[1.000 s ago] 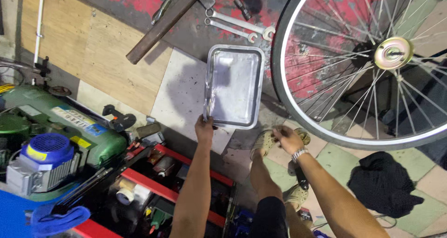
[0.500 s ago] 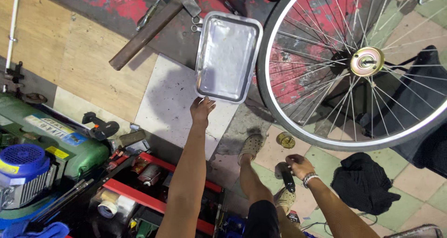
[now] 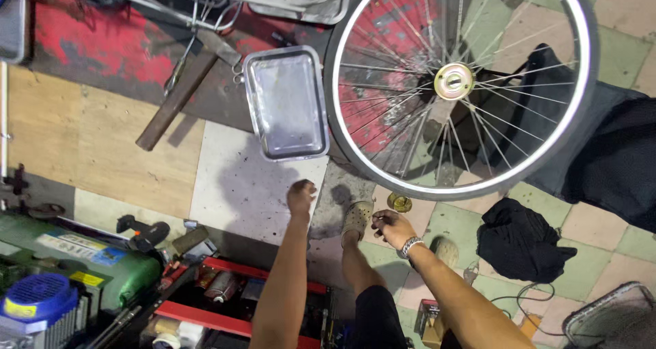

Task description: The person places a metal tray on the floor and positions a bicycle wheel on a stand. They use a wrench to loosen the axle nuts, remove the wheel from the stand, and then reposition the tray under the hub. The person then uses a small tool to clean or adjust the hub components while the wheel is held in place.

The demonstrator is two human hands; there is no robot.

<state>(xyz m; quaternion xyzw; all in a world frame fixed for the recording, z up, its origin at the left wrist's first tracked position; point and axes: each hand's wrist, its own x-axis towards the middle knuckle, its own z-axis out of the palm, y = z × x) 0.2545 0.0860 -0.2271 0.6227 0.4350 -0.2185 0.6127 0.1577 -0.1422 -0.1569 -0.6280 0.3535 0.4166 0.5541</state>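
Left hand [image 3: 301, 195] empty, fingers loosely curled below metal tray [image 3: 285, 103]; right hand [image 3: 391, 226], fingers narrow, nearly touching brass disc [image 3: 399, 202] beside bicycle wheel [image 3: 459, 82].

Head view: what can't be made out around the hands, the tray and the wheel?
- Right hand: whether its curled fingers pinch anything; too small and in shadow.
- Brass disc: what it is; too small.
- Left hand: palm side hidden, seen from the back.
- Tray: contents unclear under glare.
- Wheel: top of rim cut off by the frame's upper edge.
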